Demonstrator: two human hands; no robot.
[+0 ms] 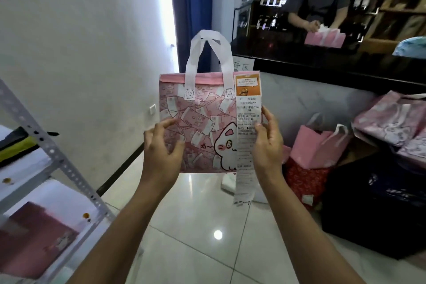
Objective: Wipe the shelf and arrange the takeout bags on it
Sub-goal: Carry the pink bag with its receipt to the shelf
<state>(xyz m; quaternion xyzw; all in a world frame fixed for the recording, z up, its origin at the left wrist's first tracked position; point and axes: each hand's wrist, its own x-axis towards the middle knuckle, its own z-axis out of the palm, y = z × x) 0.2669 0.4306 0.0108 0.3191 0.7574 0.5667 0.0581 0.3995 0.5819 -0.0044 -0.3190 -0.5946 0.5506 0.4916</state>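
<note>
Holding a takeout bag up before shelving it.
My left hand (161, 145) and right hand (268, 143) grasp the pink bag (198, 127) by its sides; next, it likely goes onto the shelf (53, 157).

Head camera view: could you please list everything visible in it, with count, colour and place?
takeout bag: one, pink with cat print and white handles, held up at centre
receipt: one, white with an orange top, hanging down the bag's right side
metal shelf: one, grey, at left
bag on the shelf: one, dark pink, lower left
bags on the floor: several, pink and red, at right
black box: one, lower right
counter: one, dark, upper right
person behind the counter: one, in a grey top, handling a pink bag
left hand: holds the bag's left edge
right hand: holds the bag's right edge over the receipt
</note>
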